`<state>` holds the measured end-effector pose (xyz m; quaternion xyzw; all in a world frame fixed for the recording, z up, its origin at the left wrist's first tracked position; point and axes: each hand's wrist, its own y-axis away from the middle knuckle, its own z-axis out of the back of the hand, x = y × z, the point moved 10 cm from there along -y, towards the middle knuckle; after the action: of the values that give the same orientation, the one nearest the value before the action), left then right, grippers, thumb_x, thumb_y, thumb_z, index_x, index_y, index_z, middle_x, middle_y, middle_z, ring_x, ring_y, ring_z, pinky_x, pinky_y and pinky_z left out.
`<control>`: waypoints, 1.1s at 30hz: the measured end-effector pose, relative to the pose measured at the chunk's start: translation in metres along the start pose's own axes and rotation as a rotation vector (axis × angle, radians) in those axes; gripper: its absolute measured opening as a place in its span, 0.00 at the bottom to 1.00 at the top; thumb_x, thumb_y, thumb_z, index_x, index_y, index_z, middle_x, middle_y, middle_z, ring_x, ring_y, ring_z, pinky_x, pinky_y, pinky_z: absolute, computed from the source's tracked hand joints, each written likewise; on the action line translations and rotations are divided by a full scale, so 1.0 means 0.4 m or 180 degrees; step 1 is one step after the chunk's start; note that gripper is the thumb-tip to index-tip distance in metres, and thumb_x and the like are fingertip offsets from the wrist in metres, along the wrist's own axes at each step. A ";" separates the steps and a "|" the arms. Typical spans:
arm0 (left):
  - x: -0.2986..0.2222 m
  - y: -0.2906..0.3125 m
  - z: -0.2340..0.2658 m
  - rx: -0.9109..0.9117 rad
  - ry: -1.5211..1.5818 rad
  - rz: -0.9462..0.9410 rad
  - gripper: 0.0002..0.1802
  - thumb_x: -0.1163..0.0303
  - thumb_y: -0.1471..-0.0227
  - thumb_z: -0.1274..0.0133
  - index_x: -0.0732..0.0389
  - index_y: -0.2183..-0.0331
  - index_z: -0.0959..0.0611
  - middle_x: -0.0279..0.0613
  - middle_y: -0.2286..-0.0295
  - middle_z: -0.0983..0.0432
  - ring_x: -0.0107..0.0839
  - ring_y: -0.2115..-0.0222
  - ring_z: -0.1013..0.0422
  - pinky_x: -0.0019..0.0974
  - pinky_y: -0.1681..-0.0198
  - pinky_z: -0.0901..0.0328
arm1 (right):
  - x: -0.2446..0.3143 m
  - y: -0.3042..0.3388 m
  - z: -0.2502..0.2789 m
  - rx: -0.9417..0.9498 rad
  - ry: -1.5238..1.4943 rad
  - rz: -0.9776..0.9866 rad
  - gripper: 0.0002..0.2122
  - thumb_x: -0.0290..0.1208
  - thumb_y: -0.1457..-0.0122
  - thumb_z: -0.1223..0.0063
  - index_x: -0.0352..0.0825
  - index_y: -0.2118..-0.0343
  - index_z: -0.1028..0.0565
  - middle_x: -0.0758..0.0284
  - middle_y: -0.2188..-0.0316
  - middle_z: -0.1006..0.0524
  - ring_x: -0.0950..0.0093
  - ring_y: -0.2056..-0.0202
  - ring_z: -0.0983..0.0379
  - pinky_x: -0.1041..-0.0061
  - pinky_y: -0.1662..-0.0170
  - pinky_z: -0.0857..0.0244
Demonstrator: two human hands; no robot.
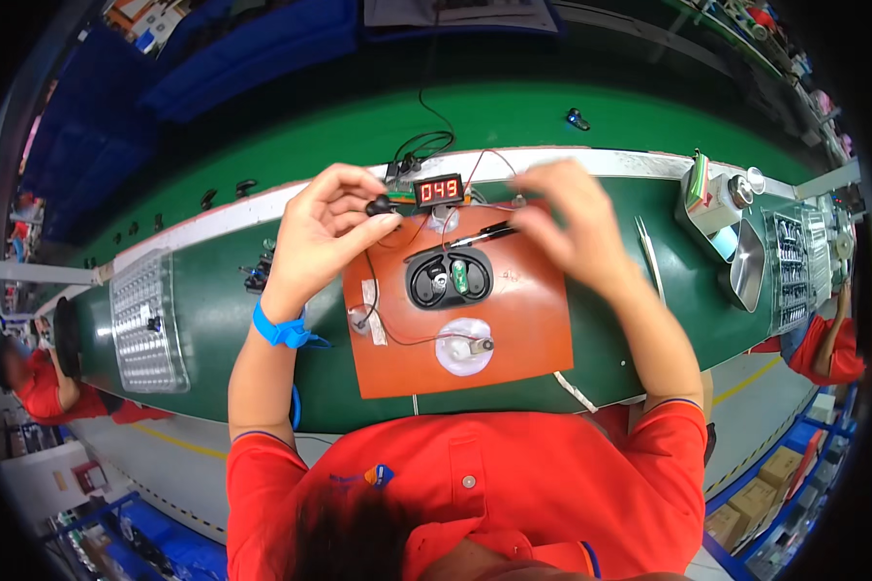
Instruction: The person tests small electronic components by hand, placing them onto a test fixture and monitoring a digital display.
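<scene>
My left hand (334,228), with a blue wrist strap (283,329), pinches a small black earphone piece (379,205) left of a digital meter (440,191) with glowing red digits. My right hand (572,223) is in the air right of the meter, its fingers curved and smeared by motion. Whether they hold anything is unclear. Below the meter lies a black earphone case (450,302) on an orange mat (533,339). A small green circuit board (459,277) shows in its right half. A dark pen-shaped tool (480,237) lies slanted above the case.
Tweezers (650,254) lie right of the mat, with metal bins (743,266) farther right. On the left is a clear compartment tray (148,324). Thin wires cross the mat by a white round pad (463,360). Black earphones (246,187) lie beyond the white ledge.
</scene>
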<state>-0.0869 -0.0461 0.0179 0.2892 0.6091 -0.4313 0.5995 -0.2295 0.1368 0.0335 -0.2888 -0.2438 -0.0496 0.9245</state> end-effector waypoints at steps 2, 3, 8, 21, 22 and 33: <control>-0.030 0.022 -0.042 0.0098 -0.0006 0.0028 0.13 0.71 0.46 0.39 0.59 0.59 0.22 0.36 0.68 0.23 0.19 0.70 0.26 0.20 0.64 0.31 | 0.118 0.035 -0.038 0.0347 -0.0073 0.0270 0.20 0.33 0.53 0.34 0.36 0.55 0.23 0.63 0.60 0.25 0.64 0.59 0.29 0.67 0.54 0.36; -0.024 0.001 -0.050 0.0197 -0.0029 -0.0028 0.12 0.71 0.46 0.39 0.59 0.59 0.22 0.35 0.70 0.23 0.17 0.72 0.27 0.20 0.67 0.31 | 0.130 0.032 -0.065 0.0347 0.0026 0.0291 0.21 0.33 0.54 0.34 0.36 0.55 0.23 0.63 0.62 0.25 0.64 0.60 0.29 0.67 0.55 0.37; 0.013 0.008 -0.079 0.0254 -0.0605 0.0278 0.08 0.72 0.48 0.40 0.62 0.65 0.20 0.32 0.77 0.24 0.15 0.79 0.30 0.22 0.76 0.35 | 0.161 0.051 -0.118 0.0337 0.0211 0.0290 0.22 0.36 0.56 0.32 0.35 0.57 0.23 0.66 0.66 0.26 0.65 0.63 0.30 0.67 0.59 0.38; -0.010 0.044 -0.185 0.0317 -0.1599 -0.0634 0.06 0.69 0.51 0.40 0.60 0.70 0.18 0.34 0.82 0.28 0.23 0.83 0.32 0.29 0.77 0.38 | 0.126 0.111 -0.081 0.0136 -0.1325 -0.0676 0.15 0.19 0.55 0.35 0.31 0.63 0.25 0.62 0.68 0.23 0.62 0.67 0.25 0.68 0.61 0.33; -0.031 0.052 -0.197 0.0247 -0.1930 -0.1104 0.07 0.68 0.51 0.40 0.60 0.70 0.18 0.35 0.82 0.28 0.27 0.82 0.31 0.31 0.76 0.37 | 0.128 0.121 -0.079 0.0201 -0.1340 -0.0670 0.15 0.19 0.55 0.35 0.31 0.63 0.25 0.62 0.68 0.23 0.62 0.67 0.25 0.68 0.61 0.33; -0.067 0.032 -0.128 -0.0071 -0.2060 -0.1392 0.08 0.65 0.50 0.41 0.60 0.70 0.18 0.38 0.79 0.24 0.36 0.76 0.27 0.38 0.70 0.33 | 0.254 0.192 -0.092 0.0466 0.0289 0.0964 0.10 0.25 0.54 0.36 0.35 0.66 0.22 0.65 0.67 0.21 0.70 0.67 0.24 0.72 0.64 0.31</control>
<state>-0.0975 0.0089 0.0370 -0.0051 0.4405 -0.6111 0.6576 -0.1071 0.1847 0.0167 -0.2516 -0.1585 0.0952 0.9500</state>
